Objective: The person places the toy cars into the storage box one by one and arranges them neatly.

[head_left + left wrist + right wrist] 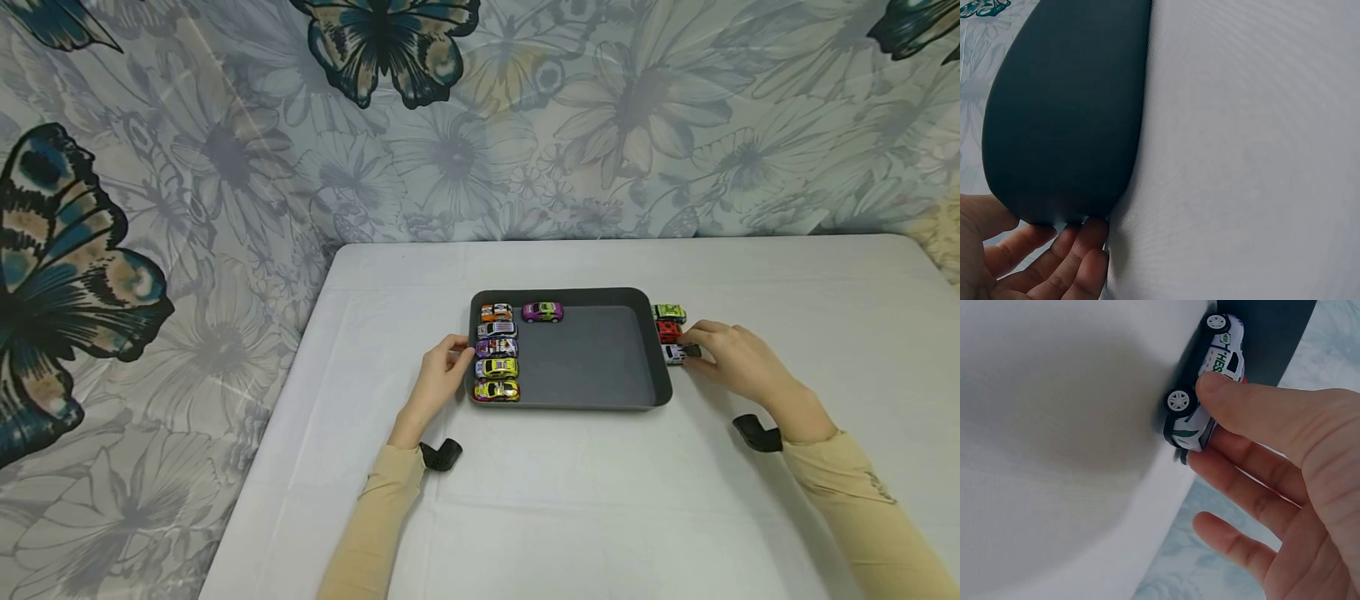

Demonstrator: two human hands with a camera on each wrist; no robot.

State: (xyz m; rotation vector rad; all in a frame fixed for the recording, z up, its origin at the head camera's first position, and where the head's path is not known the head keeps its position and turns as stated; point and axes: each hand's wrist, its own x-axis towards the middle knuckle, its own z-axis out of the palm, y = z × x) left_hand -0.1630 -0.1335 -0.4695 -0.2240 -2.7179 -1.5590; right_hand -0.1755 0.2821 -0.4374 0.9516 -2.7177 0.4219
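Note:
A dark grey tray [585, 354] lies on the table. My left hand [441, 367] holds its left end, and in the left wrist view the fingertips [1092, 234] press against the outer wall. Several toy cars stand in a column along the tray's left side, including a purple-and-white toy car [497, 347]. A purple-and-green toy car [542, 312] stands right of the column's top. Outside the tray's right wall, my right hand [738, 358] pinches a white toy car [1219, 359] with green lettering between thumb and fingers. Beside it are a red toy car [668, 332] and a green toy car [670, 312].
A white cloth covers the table [585, 508]. Behind and to the left rises a wall covering [457, 158] with flowers and butterflies. A black wrist device sits at each sleeve cuff, the left device [442, 455] and the right device [757, 433].

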